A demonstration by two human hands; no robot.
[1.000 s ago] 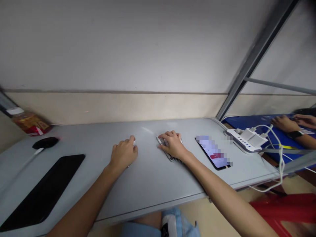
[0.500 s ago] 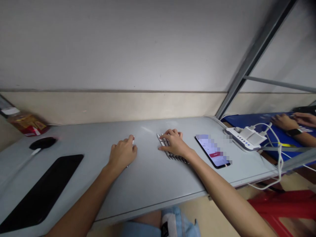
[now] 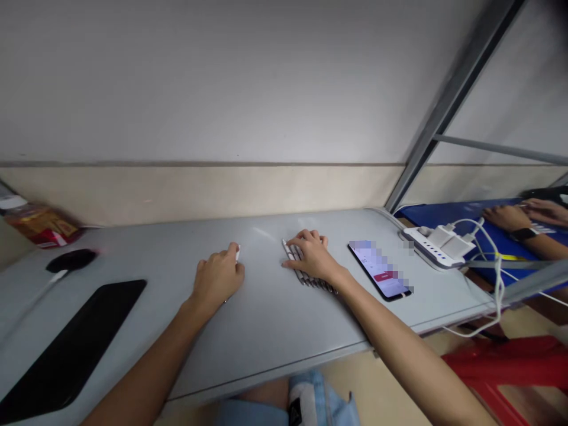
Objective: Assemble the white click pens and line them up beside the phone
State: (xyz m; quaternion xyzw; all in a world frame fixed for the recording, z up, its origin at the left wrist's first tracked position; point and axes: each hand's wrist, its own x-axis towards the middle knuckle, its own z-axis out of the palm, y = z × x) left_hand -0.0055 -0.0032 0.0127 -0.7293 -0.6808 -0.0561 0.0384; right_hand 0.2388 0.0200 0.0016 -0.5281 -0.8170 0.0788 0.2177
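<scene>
My left hand [image 3: 219, 273] rests low on the grey desk with its fingers curled round a white pen [image 3: 238, 253]. Only the pen's white end past my fingertips and a dark tip near my wrist show. To the right, a row of white and silver pens [image 3: 296, 260] lies side by side at a slant. Over that row my right hand [image 3: 310, 254] is bent, its thumb at the row's left side and its fingers near the upper ends. My palm hides part of the row.
A lit phone [image 3: 379, 271] lies right of the pens, near a white power strip [image 3: 437, 248] with plugs and cables. A black mat [image 3: 75, 349], a round black pad [image 3: 71, 260] and a bottle [image 3: 39, 223] are at left. Another person's hands [image 3: 510, 219] are beyond the metal frame.
The whole view has shifted slightly, with things sitting a little further left. Both hands keep nearly the same pose and place on the desk.
</scene>
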